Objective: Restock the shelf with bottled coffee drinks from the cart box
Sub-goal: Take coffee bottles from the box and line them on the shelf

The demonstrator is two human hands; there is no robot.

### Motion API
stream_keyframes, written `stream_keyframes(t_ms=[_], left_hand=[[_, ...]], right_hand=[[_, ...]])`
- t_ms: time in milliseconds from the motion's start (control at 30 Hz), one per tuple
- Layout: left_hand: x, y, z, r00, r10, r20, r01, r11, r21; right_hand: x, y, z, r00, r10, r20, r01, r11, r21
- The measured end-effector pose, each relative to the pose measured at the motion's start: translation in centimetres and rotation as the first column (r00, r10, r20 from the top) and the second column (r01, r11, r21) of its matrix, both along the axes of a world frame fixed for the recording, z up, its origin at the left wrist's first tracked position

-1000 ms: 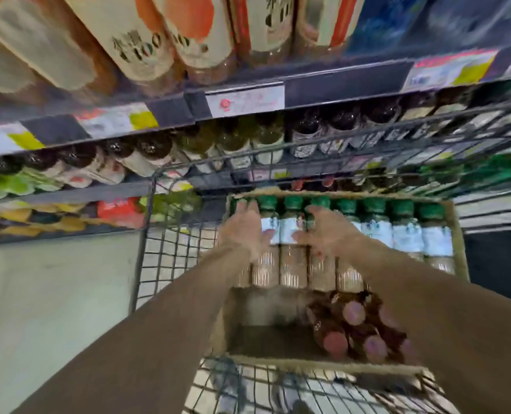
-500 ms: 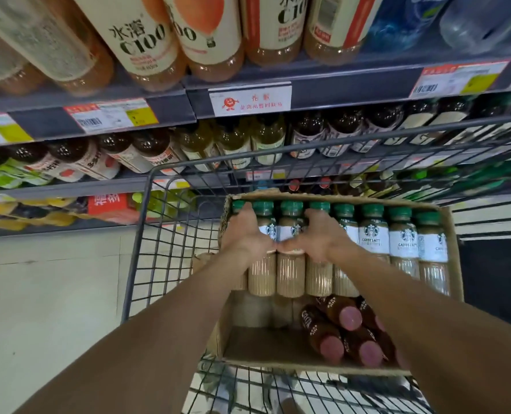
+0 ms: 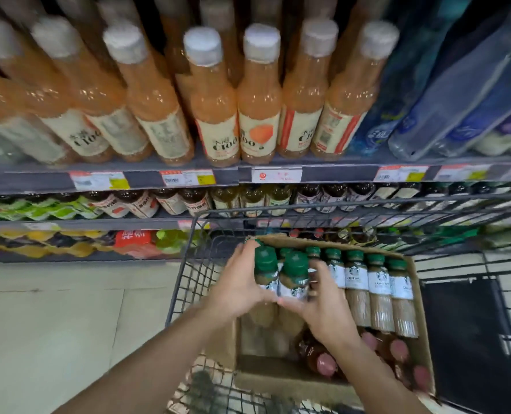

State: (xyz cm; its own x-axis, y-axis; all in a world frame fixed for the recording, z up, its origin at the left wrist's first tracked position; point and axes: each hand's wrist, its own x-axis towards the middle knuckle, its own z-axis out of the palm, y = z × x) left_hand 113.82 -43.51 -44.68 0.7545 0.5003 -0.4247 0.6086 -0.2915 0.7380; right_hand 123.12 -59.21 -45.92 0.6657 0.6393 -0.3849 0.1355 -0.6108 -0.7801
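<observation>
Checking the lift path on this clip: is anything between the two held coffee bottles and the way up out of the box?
Nothing visible. The left hand and right hand clasp two green-capped bottles, already raised above their neighbours in the cardboard box. The shelf spot they go to cannot be told.

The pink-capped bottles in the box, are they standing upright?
No, the pink-capped bottles lie on their sides in the near part of the cardboard box, caps toward the camera.

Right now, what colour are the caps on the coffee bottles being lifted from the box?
Green, on both coffee bottles; clearest in the head view.
</observation>
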Motion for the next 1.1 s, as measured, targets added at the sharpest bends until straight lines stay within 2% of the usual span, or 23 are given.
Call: stream_keyframes(t_ms=[100,233,333,467,600,800,1100], left_hand=[[-2.0,2.4,5.9,0.999,-0.016,0.046,0.013,0.999,0.051],[-6.6,6.0,14.7,0.985,0.057,0.165,-0.068,0.995,0.066],[-11.0,8.6,21.5,0.96,0.102,0.259,-0.143,0.979,0.144],[-16.0,12.7,29.9,0.916,0.132,0.38,-0.245,0.932,0.267],[-20.1,17.2,36.4,0.85,0.154,0.504,-0.345,0.886,0.311],[-24.3,22.7,42.1,0.766,0.139,0.628,-0.46,0.8,0.385],[-24.8,30.1,44.6,0.671,0.164,0.723,-0.516,0.803,0.297]], right_hand=[[-1.2,2.1,5.0,0.997,0.046,0.055,-0.05,0.996,0.07],[-3.4,6.4,12.7,0.982,0.124,0.144,-0.149,0.972,0.181],[-5.8,9.8,19.0,0.962,0.161,0.221,-0.224,0.926,0.302],[-9.4,15.6,27.4,0.912,0.218,0.347,-0.351,0.852,0.388],[-12.7,21.8,34.3,0.867,0.182,0.463,-0.41,0.79,0.457],[-17.0,28.2,40.5,0.841,0.132,0.525,-0.448,0.715,0.538],[-19.1,36.3,43.5,0.878,0.06,0.474,-0.392,0.658,0.643]])
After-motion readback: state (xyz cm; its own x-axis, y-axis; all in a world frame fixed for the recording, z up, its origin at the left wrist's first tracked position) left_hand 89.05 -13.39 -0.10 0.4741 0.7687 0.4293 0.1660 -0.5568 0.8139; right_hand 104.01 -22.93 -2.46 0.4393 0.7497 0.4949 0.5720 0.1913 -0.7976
